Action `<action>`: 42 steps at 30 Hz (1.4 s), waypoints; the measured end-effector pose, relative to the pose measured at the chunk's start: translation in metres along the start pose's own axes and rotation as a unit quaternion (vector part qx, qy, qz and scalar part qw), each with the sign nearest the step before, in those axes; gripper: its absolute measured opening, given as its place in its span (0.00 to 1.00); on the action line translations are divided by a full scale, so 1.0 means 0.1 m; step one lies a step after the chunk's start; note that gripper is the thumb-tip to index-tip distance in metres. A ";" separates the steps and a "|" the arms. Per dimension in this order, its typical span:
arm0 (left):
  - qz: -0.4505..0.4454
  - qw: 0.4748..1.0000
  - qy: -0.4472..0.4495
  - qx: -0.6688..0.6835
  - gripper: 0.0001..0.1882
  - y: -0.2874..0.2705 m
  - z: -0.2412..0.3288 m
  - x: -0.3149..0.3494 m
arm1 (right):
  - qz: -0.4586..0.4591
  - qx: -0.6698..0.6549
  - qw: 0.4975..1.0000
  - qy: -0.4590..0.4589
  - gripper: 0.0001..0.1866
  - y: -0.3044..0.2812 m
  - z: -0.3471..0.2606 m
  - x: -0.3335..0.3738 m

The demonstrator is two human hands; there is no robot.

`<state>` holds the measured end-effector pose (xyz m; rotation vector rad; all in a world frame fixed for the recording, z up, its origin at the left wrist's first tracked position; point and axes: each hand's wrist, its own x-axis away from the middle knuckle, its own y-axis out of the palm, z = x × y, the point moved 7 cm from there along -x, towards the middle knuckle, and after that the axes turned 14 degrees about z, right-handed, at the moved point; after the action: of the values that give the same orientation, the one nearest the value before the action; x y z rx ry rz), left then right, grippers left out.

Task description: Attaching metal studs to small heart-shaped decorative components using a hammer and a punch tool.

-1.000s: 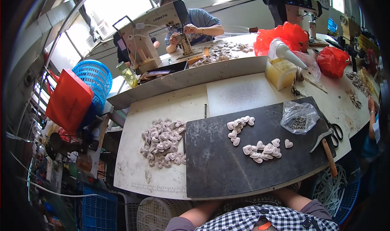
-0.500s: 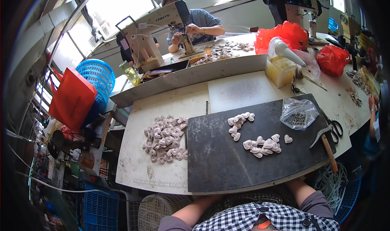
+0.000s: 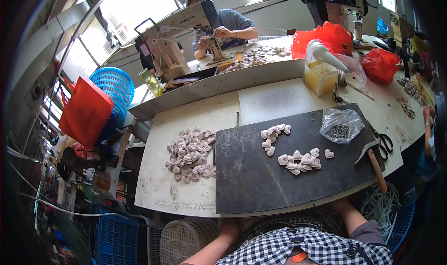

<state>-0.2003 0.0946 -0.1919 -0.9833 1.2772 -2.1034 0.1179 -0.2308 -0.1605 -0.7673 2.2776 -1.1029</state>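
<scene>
Both grips are hidden below the near edge of the desk (image 3: 151,190); whether open or closed cannot be told. Pale hearts (image 3: 306,159) are spread beyond them, on a black board (image 3: 251,183).

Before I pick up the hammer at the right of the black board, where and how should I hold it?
Probably best by the lower wooden handle, coming from your side: it points toward you and its end appears to overhang the board, leaving some room beneath. The curved metal head and scissors lie farther away.
</scene>
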 end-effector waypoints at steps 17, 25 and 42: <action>0.015 0.994 0.041 0.096 0.24 0.06 -0.32 0.17 | -0.034 0.225 0.969 0.099 0.23 0.72 1.38 0.62; -0.169 0.985 -0.034 -0.005 0.31 0.37 -0.73 0.29 | -0.185 0.113 0.933 0.288 0.30 0.99 1.62 0.47; -0.177 0.958 0.100 0.201 0.25 0.88 -0.43 -0.49 | -0.272 0.164 0.932 0.173 0.21 1.26 1.91 2.38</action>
<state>-0.1999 0.1135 -0.2996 -0.8813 0.7399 -2.6580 0.0345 -0.4271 -0.4125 -1.1748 2.1033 -1.9501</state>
